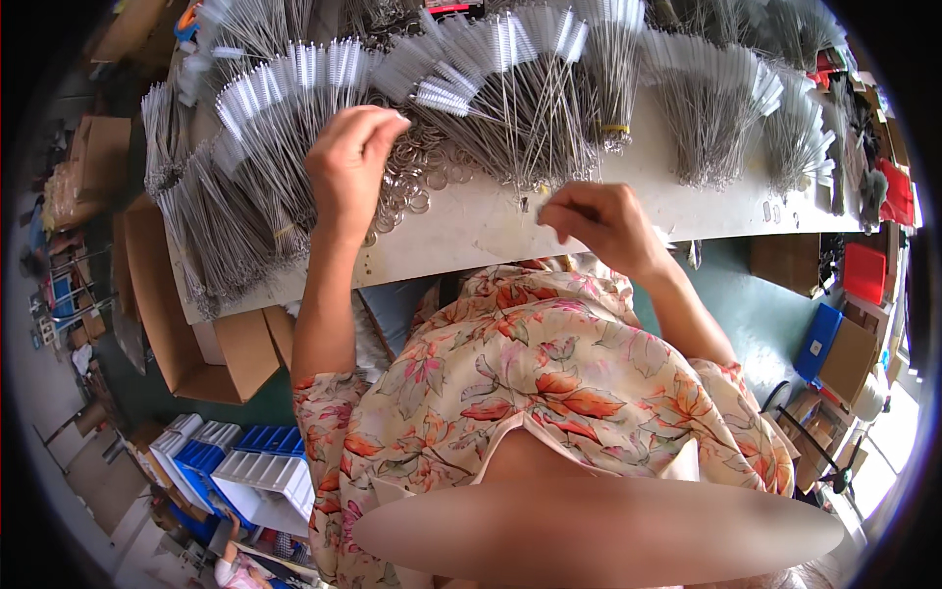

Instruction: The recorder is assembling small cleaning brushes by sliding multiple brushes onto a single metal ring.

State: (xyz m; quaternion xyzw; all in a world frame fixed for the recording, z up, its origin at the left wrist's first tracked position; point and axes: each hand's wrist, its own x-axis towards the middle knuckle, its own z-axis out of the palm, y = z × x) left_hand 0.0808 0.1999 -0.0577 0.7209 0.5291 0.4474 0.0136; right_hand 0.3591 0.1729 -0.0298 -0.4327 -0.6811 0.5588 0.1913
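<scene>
My left hand [348, 172] is raised over the table's left half, its thumb and fingers pinched together; whatever they hold is too small or hidden to make out. Behind it fans a bundle of thin wire-handled brushes [294, 93] with white bristle heads. Beside its fingers lies a heap of metal rings [417, 167]. My right hand [608, 226] hovers by the front edge of the white table [500, 236], its fingers curled toward the thumb. Any small thing in that pinch cannot be made out. Just beyond it, a large pile of similar brushes [530, 108] spreads out.
More brush bundles [706, 118] cover the table's right side and another stack [211, 226] its left end. An open cardboard box [196, 334] stands on the floor at left, near blue and white crates [260, 481]. Red bins [864, 271] and a blue bin [817, 342] are at right.
</scene>
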